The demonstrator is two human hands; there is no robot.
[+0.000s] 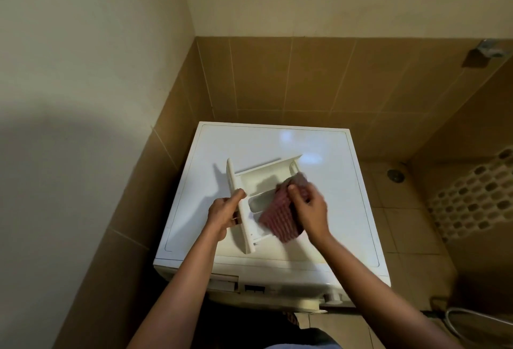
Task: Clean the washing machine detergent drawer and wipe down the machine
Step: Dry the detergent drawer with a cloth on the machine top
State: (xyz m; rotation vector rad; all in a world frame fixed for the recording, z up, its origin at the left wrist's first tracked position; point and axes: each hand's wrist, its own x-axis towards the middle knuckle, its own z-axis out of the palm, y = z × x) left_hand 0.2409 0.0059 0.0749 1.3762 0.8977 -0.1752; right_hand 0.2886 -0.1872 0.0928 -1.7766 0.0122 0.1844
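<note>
The white detergent drawer (259, 179) lies on top of the white washing machine (341, 182), its front panel turned to the left. My left hand (224, 211) grips that front panel, thumb over its edge. My right hand (309, 210) pinches a dark red ribbed cloth (279, 221) and presses it into the drawer's right side. The cloth covers part of the compartments. The empty drawer slot (223, 283) shows at the machine's front left.
The machine stands in a corner with brown tiled walls (291, 76) behind and to the left. A white perforated basket (472, 196) stands on the floor at the right. A floor drain (394, 175) and a hose (472, 318) lie to the right.
</note>
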